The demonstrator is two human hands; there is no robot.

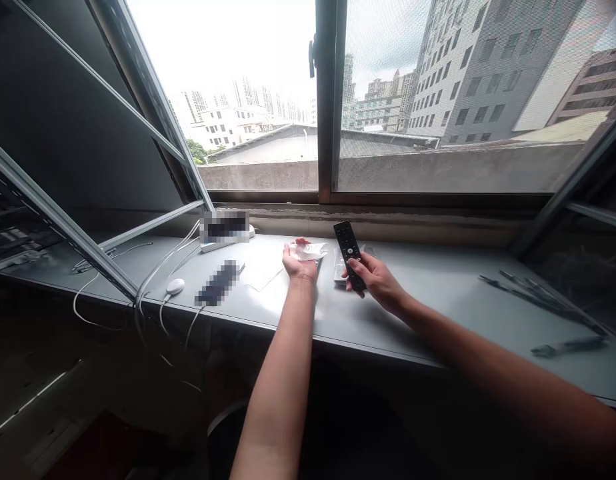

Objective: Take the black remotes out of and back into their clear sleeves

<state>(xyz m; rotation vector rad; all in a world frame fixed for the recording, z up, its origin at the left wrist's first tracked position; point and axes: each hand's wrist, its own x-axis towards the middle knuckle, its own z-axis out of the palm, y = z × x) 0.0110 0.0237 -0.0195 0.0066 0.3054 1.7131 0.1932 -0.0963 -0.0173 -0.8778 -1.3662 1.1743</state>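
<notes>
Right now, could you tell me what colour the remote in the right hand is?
The remote is black, clearest in the head view.

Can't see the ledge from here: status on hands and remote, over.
Left hand holds white crumpled sheet. Right hand grips black remote, over grey ledge. Pale second remote lies just beneath it; cables well left.

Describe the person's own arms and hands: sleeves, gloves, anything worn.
Both arms are bare to the picture's edge: no sleeve shows on the left forearm or the right forearm. The left hand and right hand are gloveless. No watch, bracelet or ring is visible, though the fingers are too small to be sure.
</notes>
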